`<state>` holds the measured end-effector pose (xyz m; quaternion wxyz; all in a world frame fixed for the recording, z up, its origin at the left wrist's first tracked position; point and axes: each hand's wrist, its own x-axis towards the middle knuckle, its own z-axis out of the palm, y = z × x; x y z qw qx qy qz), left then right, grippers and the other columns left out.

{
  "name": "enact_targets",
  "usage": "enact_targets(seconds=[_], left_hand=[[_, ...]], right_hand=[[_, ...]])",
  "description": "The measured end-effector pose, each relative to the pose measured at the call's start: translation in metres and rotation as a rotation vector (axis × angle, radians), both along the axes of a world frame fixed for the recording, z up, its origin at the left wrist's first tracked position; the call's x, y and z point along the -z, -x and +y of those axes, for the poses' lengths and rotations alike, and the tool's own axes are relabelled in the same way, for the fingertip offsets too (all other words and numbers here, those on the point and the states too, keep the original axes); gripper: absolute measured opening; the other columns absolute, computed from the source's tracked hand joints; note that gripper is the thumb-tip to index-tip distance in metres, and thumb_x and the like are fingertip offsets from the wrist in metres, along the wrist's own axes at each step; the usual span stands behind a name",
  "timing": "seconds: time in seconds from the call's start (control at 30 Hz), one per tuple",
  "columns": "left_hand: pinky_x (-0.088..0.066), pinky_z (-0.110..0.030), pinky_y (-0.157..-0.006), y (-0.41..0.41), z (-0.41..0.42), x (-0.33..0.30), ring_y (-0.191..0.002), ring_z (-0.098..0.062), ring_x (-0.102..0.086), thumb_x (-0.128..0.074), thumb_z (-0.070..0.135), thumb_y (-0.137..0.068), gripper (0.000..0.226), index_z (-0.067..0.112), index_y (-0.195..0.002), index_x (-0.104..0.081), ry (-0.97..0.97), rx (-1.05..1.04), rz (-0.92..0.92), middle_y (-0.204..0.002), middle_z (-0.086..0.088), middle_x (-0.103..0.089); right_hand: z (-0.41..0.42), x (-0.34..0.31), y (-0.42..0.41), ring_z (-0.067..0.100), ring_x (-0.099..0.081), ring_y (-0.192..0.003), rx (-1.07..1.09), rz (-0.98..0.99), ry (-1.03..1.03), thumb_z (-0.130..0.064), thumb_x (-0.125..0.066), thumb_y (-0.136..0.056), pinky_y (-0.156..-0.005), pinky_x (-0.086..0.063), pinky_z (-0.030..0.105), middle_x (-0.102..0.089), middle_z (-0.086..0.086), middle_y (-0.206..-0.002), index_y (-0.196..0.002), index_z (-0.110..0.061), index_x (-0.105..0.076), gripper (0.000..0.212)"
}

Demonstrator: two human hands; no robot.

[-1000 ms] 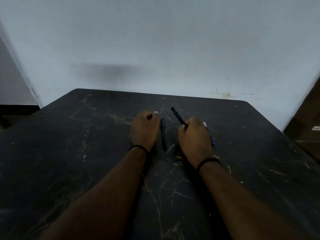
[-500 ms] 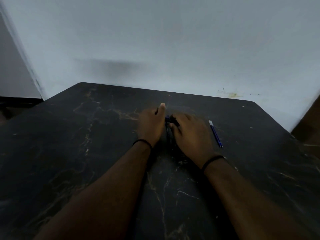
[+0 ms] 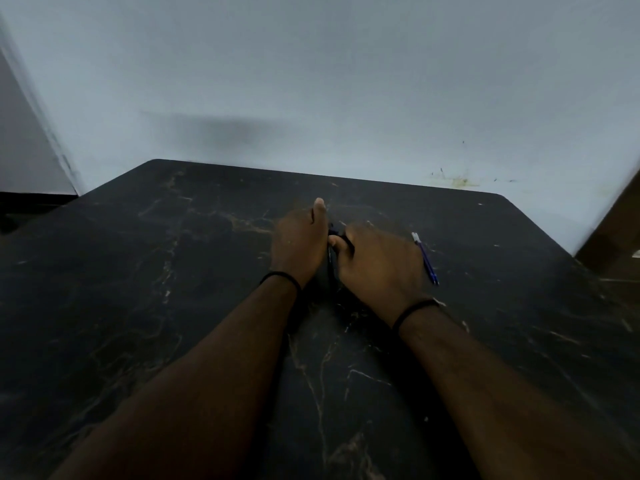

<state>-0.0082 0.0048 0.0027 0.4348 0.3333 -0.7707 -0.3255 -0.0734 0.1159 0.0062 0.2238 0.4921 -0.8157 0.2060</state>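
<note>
Black-marble table (image 3: 173, 271) is bearing both hands at its middle: the right hand (image 3: 381, 261) is pinching a black pen (image 3: 335, 233), while the left hand (image 3: 298, 244) is butting against it, grip impossible to tell. Work on that pen seems midway; a blue pen (image 3: 426, 259) is lying just right, not yet taken.

The flat stone-look surface (image 3: 173, 271) was black, marbled with thin tan and off-white veins that branched across it. The slim black plastic pen (image 3: 333, 233) nearly vanished against that dark. The slender blue plastic pen (image 3: 426, 260) had a white tip. A thin black cord band (image 3: 280, 276) circled my left wrist and a matching black band (image 3: 414, 308) my right. The plain painted wall (image 3: 311, 81) was pale blue-grey, marked by a small yellowish-brown stain (image 3: 462, 182) and a few dark specks.
</note>
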Motion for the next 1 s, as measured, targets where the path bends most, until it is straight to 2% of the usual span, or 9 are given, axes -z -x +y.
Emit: enact_targets(seconds=[0.23,0.33,0.43,0.53,0.67,0.77,0.83,0.93,1.0], left_hand=[[-0.021,-0.028,-0.048,0.000,-0.001,-0.001,-0.040,-0.011,-0.027,-0.036,0.034,-0.104,0.060,0.019,-0.047,-0.034,-0.024,-0.039,0.027,-0.044,0.003,-0.032],[-0.022,-0.029,-0.049,-0.002,-0.004,-0.004,-0.044,-0.013,-0.035,-0.033,0.038,-0.105,0.060,0.019,-0.048,-0.038,-0.048,-0.135,0.006,-0.047,0.003,-0.037],[-0.039,-0.031,-0.058,-0.011,-0.015,-0.005,-0.065,-0.023,-0.057,-0.027,0.042,-0.105,0.058,0.011,-0.066,-0.055,-0.056,-0.287,-0.086,-0.065,-0.005,-0.055],[-0.051,-0.038,-0.078,-0.018,-0.022,-0.005,-0.089,-0.030,-0.065,-0.027,0.041,-0.105,0.056,0.004,-0.095,-0.068,0.004,-0.364,-0.243,-0.092,-0.015,-0.068],[-0.042,-0.046,-0.096,-0.023,-0.023,-0.006,-0.117,-0.038,-0.054,-0.035,0.042,-0.103,0.051,0.002,-0.116,-0.065,0.086,-0.508,-0.515,-0.124,-0.023,-0.060],[-0.035,-0.046,-0.100,-0.027,-0.023,-0.004,-0.123,-0.039,-0.044,-0.040,0.042,-0.101,0.049,0.003,-0.122,-0.061,0.053,-0.557,-0.639,-0.135,-0.025,-0.049],[-0.032,-0.046,-0.101,-0.026,-0.022,-0.003,-0.125,-0.040,-0.040,-0.045,0.039,-0.098,0.045,0.005,-0.122,-0.059,0.029,-0.563,-0.671,-0.138,-0.025,-0.044],[-0.033,-0.046,-0.101,-0.022,-0.021,-0.003,-0.125,-0.040,-0.041,-0.049,0.028,-0.095,0.034,0.007,-0.119,-0.059,0.092,-0.557,-0.558,-0.134,-0.024,-0.047],[-0.037,-0.044,-0.098,-0.019,-0.020,-0.005,-0.117,-0.034,-0.048,-0.045,0.023,-0.098,0.026,0.008,-0.113,-0.061,0.162,-0.483,-0.260,-0.125,-0.018,-0.054]], right_hand=[[0.004,0.001,0.004,0.002,-0.028,-0.044,0.104,0.032,0.012,-0.072,-0.032,-0.093,-0.047,-0.017,0.026,-0.035,-0.010,-0.051,-0.066,-0.028,-0.044,0.053],[0.005,0.002,0.013,0.010,-0.044,-0.053,0.065,-0.049,0.039,-0.068,-0.038,-0.094,-0.051,-0.025,0.028,-0.048,-0.008,-0.059,-0.071,-0.025,-0.051,0.050],[0.008,0.004,0.023,0.018,-0.049,-0.069,-0.007,-0.134,0.043,-0.050,-0.047,-0.098,-0.063,-0.029,0.032,-0.055,-0.005,-0.074,-0.081,-0.025,-0.056,0.031],[0.010,0.004,0.027,0.016,-0.045,-0.067,-0.056,-0.233,0.075,-0.039,-0.049,-0.100,-0.060,-0.028,0.031,-0.046,-0.008,-0.069,-0.075,-0.026,-0.048,0.028],[0.010,0.001,0.027,0.006,-0.041,-0.059,-0.044,-0.284,0.108,-0.039,-0.049,-0.101,-0.053,-0.025,0.028,-0.043,-0.009,-0.064,-0.066,-0.028,-0.038,0.038],[0.013,0.000,0.027,0.008,-0.043,-0.060,-0.061,-0.297,0.123,-0.040,-0.047,-0.102,-0.056,-0.030,0.030,-0.044,-0.008,-0.065,-0.071,-0.026,-0.045,0.034],[0.015,0.000,0.028,0.005,-0.042,-0.058,-0.080,-0.295,0.142,-0.042,-0.045,-0.102,-0.053,-0.026,0.027,-0.044,-0.008,-0.063,-0.074,-0.025,-0.048,0.033],[0.017,-0.001,0.028,0.006,-0.044,-0.058,-0.129,-0.313,0.138,-0.044,-0.042,-0.103,-0.052,-0.025,0.026,-0.046,-0.007,-0.063,-0.078,-0.024,-0.053,0.034],[0.016,0.000,0.027,0.006,-0.045,-0.059,-0.128,-0.346,0.105,-0.041,-0.042,-0.104,-0.051,-0.025,0.025,-0.048,-0.007,-0.066,-0.083,-0.023,-0.052,0.029]])
